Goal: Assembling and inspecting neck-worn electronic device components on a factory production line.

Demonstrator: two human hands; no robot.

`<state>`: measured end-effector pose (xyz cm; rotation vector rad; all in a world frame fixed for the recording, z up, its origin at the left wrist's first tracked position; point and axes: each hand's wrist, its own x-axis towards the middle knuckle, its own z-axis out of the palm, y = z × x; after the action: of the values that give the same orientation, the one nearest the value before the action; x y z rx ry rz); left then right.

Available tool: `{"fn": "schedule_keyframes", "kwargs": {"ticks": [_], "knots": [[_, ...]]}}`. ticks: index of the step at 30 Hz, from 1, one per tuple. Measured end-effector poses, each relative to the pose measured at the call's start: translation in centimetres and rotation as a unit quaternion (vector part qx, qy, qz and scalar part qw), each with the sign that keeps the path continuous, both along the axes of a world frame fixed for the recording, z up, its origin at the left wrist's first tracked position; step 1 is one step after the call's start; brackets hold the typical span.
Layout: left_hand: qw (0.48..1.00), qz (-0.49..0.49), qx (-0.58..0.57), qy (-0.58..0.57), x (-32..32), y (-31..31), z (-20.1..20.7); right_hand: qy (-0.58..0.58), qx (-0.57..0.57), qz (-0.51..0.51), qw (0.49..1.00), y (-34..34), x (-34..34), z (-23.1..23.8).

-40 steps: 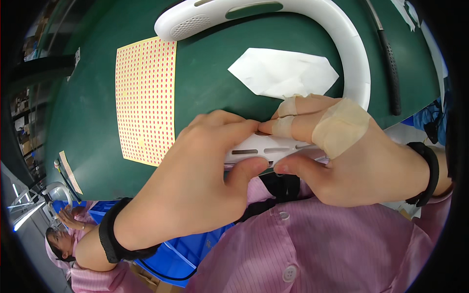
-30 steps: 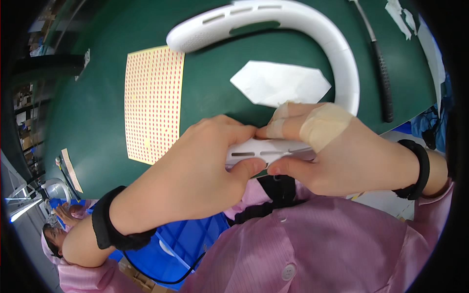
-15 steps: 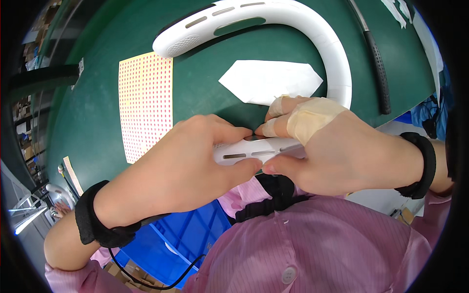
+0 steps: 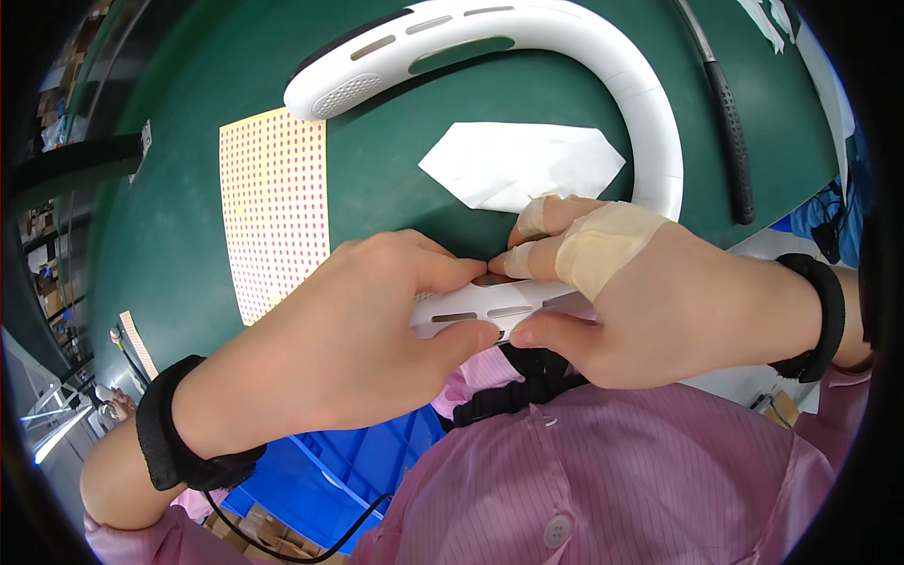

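Observation:
A white U-shaped neck fan (image 4: 650, 122) lies on the green table, with slotted vents and a dotted grille on its far arm. Its curve passes behind my right hand (image 4: 659, 292), where part of it is hidden. A white slotted arm end (image 4: 485, 306), seemingly the fan's near end, is held between both hands at the table's near edge. My left hand (image 4: 330, 339) pinches it from the left, thumb on the near side, fingers on the far side. My right hand, with taped fingers, grips it likewise from the right. Both thumbtips almost meet.
A sheet of small red dot stickers (image 4: 273, 207) lies left of the fan. White folded paper (image 4: 523, 165) sits inside the curve. A black-handled tool (image 4: 730, 141) lies at the right. Below the table edge stands a blue crate (image 4: 330, 471).
Both hands and the held arm end have shifted slightly nearer to me. The grip stays the same, and the view has moved a little.

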<state>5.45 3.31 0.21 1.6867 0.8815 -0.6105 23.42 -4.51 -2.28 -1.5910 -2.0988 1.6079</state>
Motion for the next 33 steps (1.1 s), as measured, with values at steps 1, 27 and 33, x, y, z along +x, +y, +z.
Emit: {"fn": "schedule_keyframes", "kwargs": {"ticks": [1,27,33], "knots": [[1.000,0.002,-0.001,0.002,-0.1,-0.1,0.1,-0.008,0.015,0.010,1.000,0.0,0.0,0.0],[0.998,0.034,-0.035,-0.041,-0.4,0.4,0.1,-0.020,0.048,-0.032,0.998,-0.2,-0.5,0.6],[0.988,-0.039,0.027,-0.147,-2.0,0.2,-1.3,0.059,0.220,0.016,0.973,-0.7,0.1,-1.2]]}}
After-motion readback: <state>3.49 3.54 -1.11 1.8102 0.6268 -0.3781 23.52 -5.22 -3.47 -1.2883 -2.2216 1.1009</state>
